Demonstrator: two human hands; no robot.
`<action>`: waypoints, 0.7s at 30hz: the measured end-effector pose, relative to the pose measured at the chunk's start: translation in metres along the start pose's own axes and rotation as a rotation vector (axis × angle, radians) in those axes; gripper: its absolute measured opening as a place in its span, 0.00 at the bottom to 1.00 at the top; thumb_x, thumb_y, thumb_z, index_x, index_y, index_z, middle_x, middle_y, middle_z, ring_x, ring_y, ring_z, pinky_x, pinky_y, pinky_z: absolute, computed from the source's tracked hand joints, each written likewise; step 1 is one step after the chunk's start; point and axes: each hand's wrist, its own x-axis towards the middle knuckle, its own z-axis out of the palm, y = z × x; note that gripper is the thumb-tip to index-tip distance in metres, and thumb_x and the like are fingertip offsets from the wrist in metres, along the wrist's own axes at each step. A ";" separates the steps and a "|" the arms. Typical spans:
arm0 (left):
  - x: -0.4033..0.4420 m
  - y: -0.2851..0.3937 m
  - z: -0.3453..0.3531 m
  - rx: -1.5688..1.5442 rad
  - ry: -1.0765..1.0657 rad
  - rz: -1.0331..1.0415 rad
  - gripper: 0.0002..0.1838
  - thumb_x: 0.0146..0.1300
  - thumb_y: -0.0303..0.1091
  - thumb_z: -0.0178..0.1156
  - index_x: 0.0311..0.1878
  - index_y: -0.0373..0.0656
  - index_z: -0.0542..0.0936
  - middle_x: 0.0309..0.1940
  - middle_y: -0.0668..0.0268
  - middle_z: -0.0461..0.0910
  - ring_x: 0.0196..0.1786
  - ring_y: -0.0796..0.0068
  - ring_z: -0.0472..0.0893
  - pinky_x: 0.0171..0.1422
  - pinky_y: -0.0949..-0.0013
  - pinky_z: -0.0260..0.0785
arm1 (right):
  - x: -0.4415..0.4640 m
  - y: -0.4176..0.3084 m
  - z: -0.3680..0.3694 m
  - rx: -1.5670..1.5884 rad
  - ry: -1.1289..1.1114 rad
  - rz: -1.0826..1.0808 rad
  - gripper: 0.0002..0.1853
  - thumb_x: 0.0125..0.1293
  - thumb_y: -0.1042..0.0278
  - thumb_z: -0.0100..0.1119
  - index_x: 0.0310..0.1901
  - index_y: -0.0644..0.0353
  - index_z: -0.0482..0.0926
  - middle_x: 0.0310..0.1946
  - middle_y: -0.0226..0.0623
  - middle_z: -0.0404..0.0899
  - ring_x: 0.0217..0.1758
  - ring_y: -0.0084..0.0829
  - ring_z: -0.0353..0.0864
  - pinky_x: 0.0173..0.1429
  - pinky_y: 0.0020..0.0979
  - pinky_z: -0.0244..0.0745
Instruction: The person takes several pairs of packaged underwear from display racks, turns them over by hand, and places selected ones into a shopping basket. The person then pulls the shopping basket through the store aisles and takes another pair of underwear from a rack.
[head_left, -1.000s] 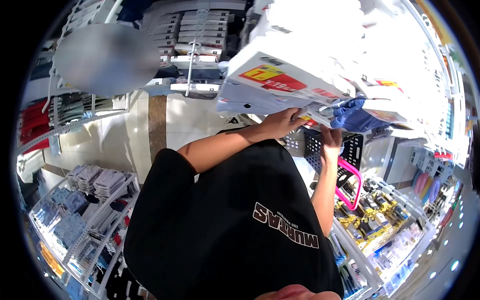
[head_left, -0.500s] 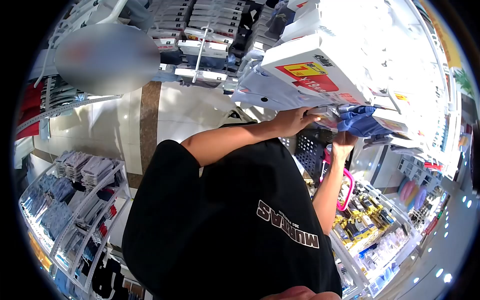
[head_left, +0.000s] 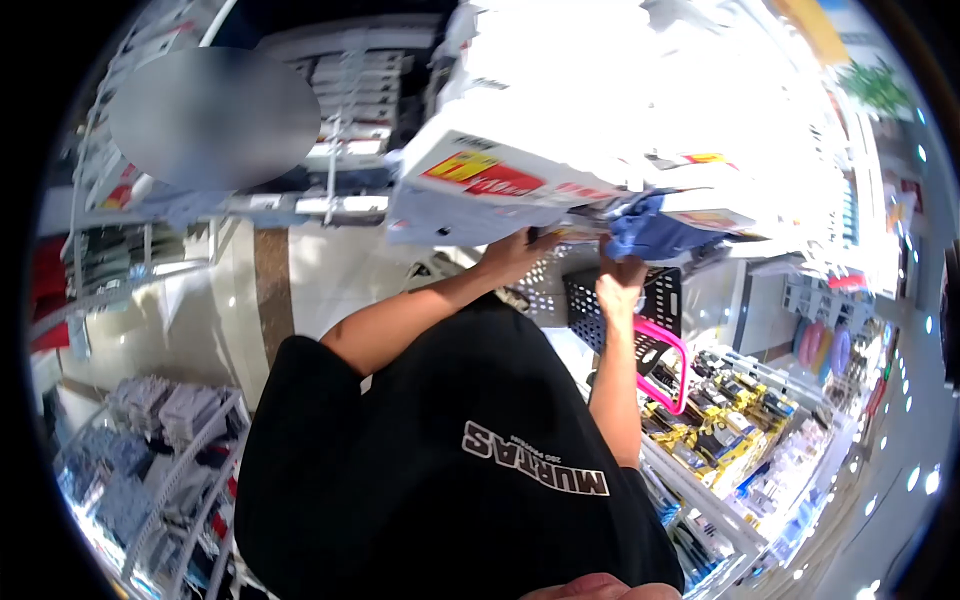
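Note:
My left hand (head_left: pixel 512 258) is bent at the lower edge of a light blue packaged garment (head_left: pixel 470 222), its fingers closed round the edge of a small package that is partly hidden. This garment has a white card band with a red and yellow price label (head_left: pixel 485 175). To the right, my right hand (head_left: pixel 622 280) reaches up against a dark blue garment (head_left: pixel 650 228); its fingertips are mostly hidden under the cloth. Just below the hands hangs a black perforated basket (head_left: pixel 590 305) with a pink handle (head_left: pixel 683 375), close to my right forearm.
White racks of packaged clothes (head_left: pixel 355 110) stand at the upper left. A shelf of folded garments (head_left: pixel 185 410) is at the lower left, and a display of yellow packages (head_left: pixel 720 420) at the lower right. The tiled floor (head_left: pixel 330 285) shows between them.
The view has swung, so the rack, the garments and both hands now appear farther left. Both hands remain at the hanging packages, and the basket shows more fully than half a second ago.

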 end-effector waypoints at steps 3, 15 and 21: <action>-0.001 -0.009 -0.001 -0.052 -0.047 -0.058 0.27 0.67 0.44 0.63 0.61 0.36 0.73 0.50 0.52 0.80 0.51 0.56 0.80 0.53 0.58 0.72 | -0.005 -0.012 -0.011 0.051 0.166 0.018 0.10 0.64 0.75 0.59 0.45 0.70 0.78 0.36 0.41 0.81 0.37 0.25 0.77 0.46 0.30 0.72; -0.038 0.064 -0.039 -0.007 -0.226 -0.167 0.12 0.68 0.33 0.62 0.52 0.40 0.80 0.41 0.64 0.83 0.41 0.73 0.80 0.47 0.69 0.73 | 0.019 -0.090 -0.063 0.431 0.520 -0.231 0.35 0.62 0.74 0.69 0.68 0.71 0.64 0.51 0.42 0.81 0.50 0.27 0.81 0.75 0.42 0.58; -0.030 0.081 -0.035 -0.072 -0.363 -0.155 0.11 0.69 0.36 0.63 0.48 0.39 0.80 0.37 0.66 0.83 0.35 0.76 0.80 0.43 0.70 0.74 | 0.026 -0.118 -0.073 0.606 0.269 -0.159 0.23 0.64 0.74 0.69 0.58 0.69 0.72 0.47 0.37 0.80 0.51 0.27 0.78 0.57 0.26 0.72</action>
